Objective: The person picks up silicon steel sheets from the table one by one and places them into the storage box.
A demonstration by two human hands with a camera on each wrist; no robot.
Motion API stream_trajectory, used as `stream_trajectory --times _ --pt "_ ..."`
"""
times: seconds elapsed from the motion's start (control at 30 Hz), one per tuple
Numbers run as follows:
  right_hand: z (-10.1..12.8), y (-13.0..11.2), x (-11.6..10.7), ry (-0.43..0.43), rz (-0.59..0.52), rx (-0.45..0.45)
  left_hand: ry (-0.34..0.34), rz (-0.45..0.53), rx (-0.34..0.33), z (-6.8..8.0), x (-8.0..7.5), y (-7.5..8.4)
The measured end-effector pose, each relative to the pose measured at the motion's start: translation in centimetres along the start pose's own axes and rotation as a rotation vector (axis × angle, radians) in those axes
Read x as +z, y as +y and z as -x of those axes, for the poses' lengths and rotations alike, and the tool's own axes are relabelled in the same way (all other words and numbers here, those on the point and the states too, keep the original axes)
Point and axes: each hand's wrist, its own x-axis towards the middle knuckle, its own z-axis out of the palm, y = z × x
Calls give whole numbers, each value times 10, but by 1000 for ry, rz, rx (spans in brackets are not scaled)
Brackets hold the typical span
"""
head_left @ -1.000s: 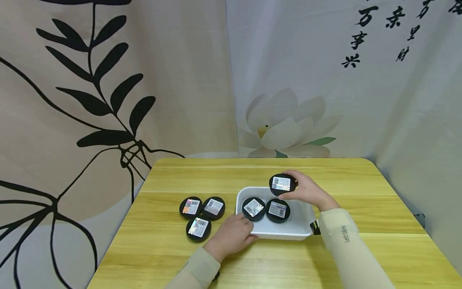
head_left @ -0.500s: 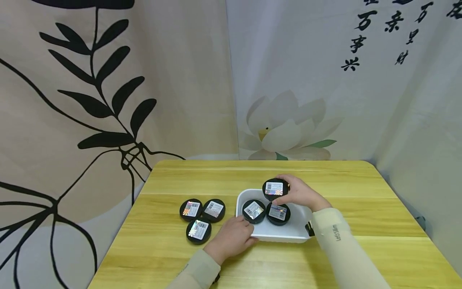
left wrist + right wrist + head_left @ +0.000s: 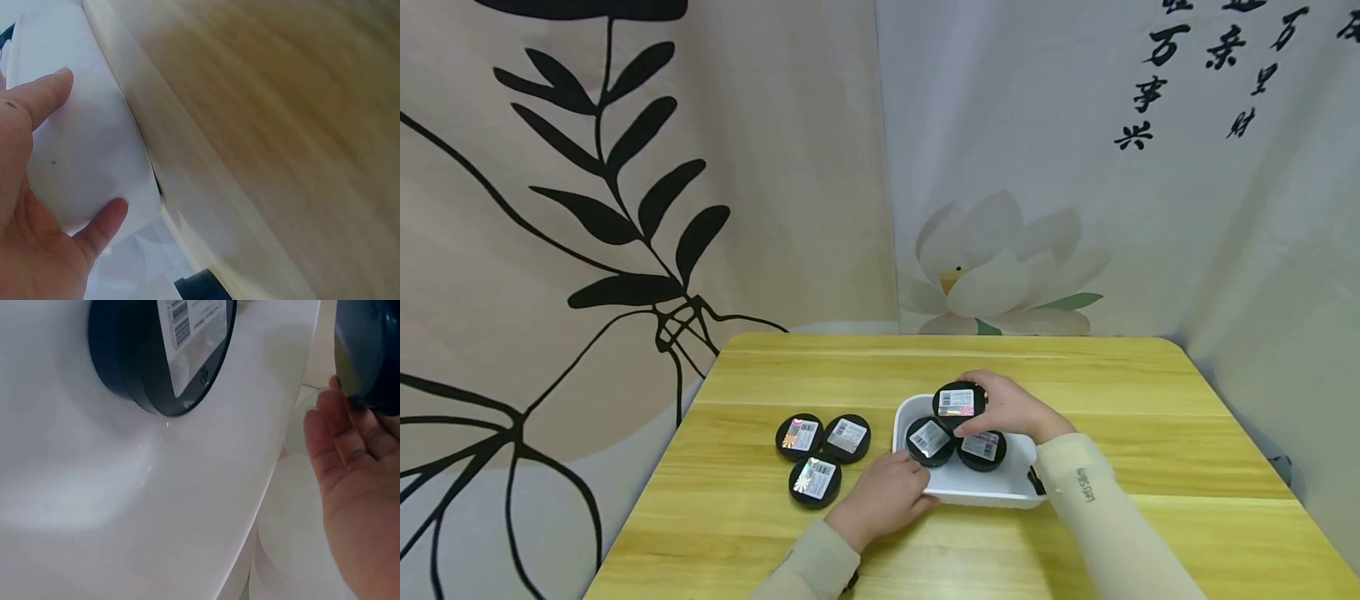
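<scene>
- Right hand (image 3: 1011, 410): fingers clamped on a black round tin (image 3: 957, 403), held over the far left of the white tray (image 3: 992, 493).
- Left hand (image 3: 883, 498): fingers spread against the tray's near left corner.
- Tray on table (image 3: 1150, 517); two tins (image 3: 928, 440) inside.

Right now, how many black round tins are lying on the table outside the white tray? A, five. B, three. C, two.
B: three black tins lie on the table left of the white tray.
</scene>
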Motion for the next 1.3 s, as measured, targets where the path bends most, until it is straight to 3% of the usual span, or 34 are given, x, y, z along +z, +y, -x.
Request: stream_trajectory --times 0.27,0.7,1.3 --pt "-5 -5 7 -17 -23 -15 5 6 0 -1 1 -1" --pt "-13 -4 21 -32 45 -87 21 -5 4 0 -1 -1" --pt "-12 -3 34 -93 98 -115 19 -11 -6 0 -2 0"
